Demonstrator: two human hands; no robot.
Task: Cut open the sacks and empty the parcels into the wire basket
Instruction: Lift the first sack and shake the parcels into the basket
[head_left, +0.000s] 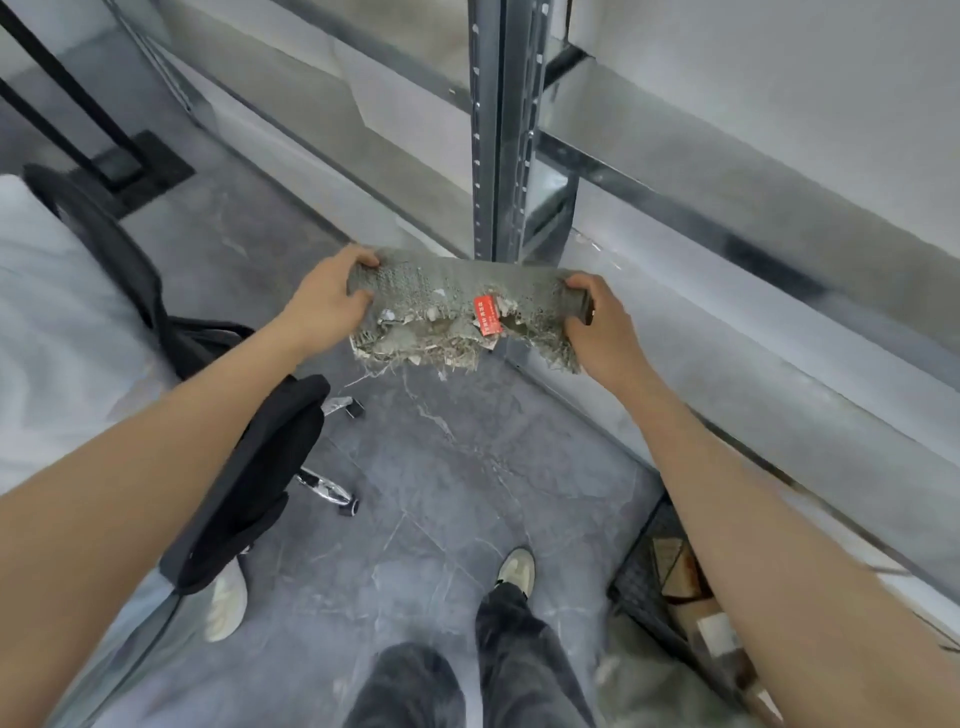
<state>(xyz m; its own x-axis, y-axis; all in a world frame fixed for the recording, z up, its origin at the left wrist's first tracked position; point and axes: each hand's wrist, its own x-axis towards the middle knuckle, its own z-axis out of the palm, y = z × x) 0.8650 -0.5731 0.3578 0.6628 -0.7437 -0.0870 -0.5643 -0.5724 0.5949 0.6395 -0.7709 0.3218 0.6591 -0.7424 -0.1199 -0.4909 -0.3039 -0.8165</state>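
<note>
A grey woven sack, rolled or folded into a short bundle, hangs in the air in front of me above the floor. Its lower edge is frayed, and a red label sticks to it. My left hand grips the bundle's left end with curled fingers. At the right end, my right hand grips it the same way; a small dark object shows at that hand's fingers, too unclear to name. The black wire basket stands low at the right with brown and white parcels inside, partly hidden by my right forearm.
A black office chair on chrome castors stands at my left, beside a white surface. A grey metal shelving upright rises straight ahead, with low shelf rails running right. My feet stand on grey marbled floor tiles.
</note>
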